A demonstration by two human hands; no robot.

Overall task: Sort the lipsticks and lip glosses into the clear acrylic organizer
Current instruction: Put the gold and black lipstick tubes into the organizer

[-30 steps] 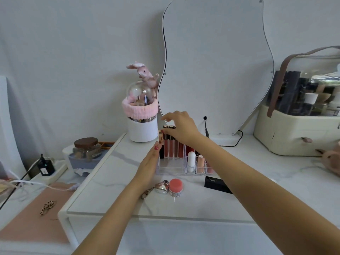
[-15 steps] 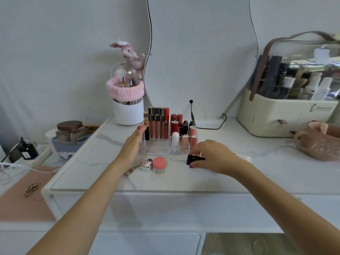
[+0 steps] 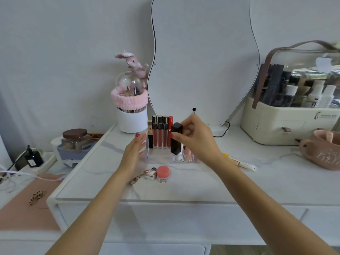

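Nearest the camera, in front of the clear acrylic organizer [image 3: 161,159], a small pink-lidded jar [image 3: 163,174] and a silver heart-shaped case [image 3: 150,175] sit on the marble tabletop [image 3: 184,184], neither of them handled. The change is in the right hand [image 3: 198,142]: half a second ago it was down on the tabletop to the right of the organizer, closing on a black square lipstick [image 3: 176,138]; now it has lifted that tube and holds it upright in front of the organizer's middle cells, thumb on the near face and fingers curled round the back. That likely means one more piece is about to be slotted, and nothing lipstick-like is plainly left loose. The left hand [image 3: 134,153] stays flat and open against the organizer's left wall, fingers straight, gripping nothing, probably steadying it. The right forearm reaches in from the lower right, wrist slightly bent. In the organizer's back row stand a gold-banded lipstick [image 3: 150,134], three glosses [image 3: 160,133] and a red tube [image 3: 170,131].
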